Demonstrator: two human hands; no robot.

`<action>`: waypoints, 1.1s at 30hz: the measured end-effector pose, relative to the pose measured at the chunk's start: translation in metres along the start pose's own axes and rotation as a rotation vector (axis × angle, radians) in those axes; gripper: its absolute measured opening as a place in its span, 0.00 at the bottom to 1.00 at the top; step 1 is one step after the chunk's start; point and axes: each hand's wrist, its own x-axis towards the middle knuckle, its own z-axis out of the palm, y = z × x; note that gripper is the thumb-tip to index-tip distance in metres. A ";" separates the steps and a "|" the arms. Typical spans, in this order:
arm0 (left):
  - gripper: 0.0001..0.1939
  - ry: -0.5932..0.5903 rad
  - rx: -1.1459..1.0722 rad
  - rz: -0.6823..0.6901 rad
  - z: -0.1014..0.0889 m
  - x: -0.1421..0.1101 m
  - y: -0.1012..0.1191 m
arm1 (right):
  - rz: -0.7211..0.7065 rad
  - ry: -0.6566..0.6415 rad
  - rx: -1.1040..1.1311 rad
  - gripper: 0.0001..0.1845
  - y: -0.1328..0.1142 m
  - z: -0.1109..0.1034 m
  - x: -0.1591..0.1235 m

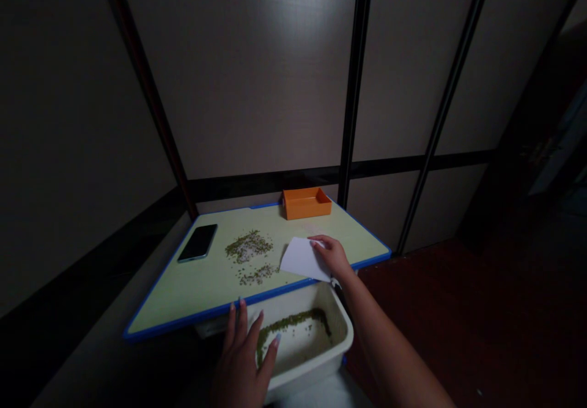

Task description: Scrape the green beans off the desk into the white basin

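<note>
My right hand grips a white sheet of paper by its right side, low over the table's front right part. Left of the paper's edge lie loose green bits and pale grains, with a smaller scatter nearer the front. My left hand has its fingers spread at the left side of a white basin, fingertips close to the table's front edge. Inside the basin, more green bits gather along the walls. Whether the left fingers press on the rim I cannot tell.
The pale green table has a raised blue edge. An orange tray stands at the back, and a phone lies on the left. Dark-framed panels rise behind; a dark red floor shows at right.
</note>
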 end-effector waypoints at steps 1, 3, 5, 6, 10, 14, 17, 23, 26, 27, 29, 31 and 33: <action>0.19 -0.001 0.002 -0.002 0.000 0.000 0.000 | 0.001 0.004 0.001 0.16 0.000 0.001 0.000; 0.19 -0.010 0.002 -0.006 -0.001 0.000 0.000 | 0.001 0.008 0.001 0.16 0.001 0.001 0.001; 0.19 -0.028 -0.004 -0.017 0.000 -0.001 0.000 | -0.001 0.008 -0.001 0.16 0.001 0.002 0.001; 0.19 -0.038 -0.009 -0.026 0.000 -0.001 -0.001 | 0.000 0.006 -0.003 0.16 0.001 0.002 0.001; 0.20 -0.057 -0.041 -0.060 0.002 -0.003 -0.002 | 0.005 0.013 -0.013 0.16 0.001 0.002 0.000; 0.20 -0.060 -0.061 -0.074 0.003 -0.004 -0.002 | 0.011 0.042 -0.028 0.15 0.001 0.000 0.000; 0.20 -0.059 -0.057 -0.060 0.002 -0.003 -0.002 | 0.007 0.061 -0.046 0.15 0.000 -0.001 0.000; 0.19 -0.019 -0.040 -0.027 0.001 -0.002 -0.001 | 0.004 0.058 -0.022 0.16 -0.001 -0.002 -0.001; 0.19 -0.018 -0.048 -0.043 0.003 -0.003 -0.001 | 0.005 0.031 -0.003 0.17 -0.002 -0.002 -0.001; 0.19 -0.022 -0.055 -0.050 0.003 -0.003 -0.001 | 0.005 0.025 -0.001 0.17 -0.002 -0.001 -0.001; 0.20 -0.040 -0.069 -0.065 0.004 -0.004 -0.001 | 0.003 0.021 -0.004 0.16 -0.001 -0.001 0.000; 0.20 -0.063 -0.081 -0.084 0.004 -0.005 -0.002 | 0.006 0.025 -0.015 0.15 -0.001 0.000 0.000; 0.20 -0.076 -0.092 -0.095 0.003 -0.005 -0.002 | 0.011 0.034 -0.027 0.15 0.000 0.000 0.001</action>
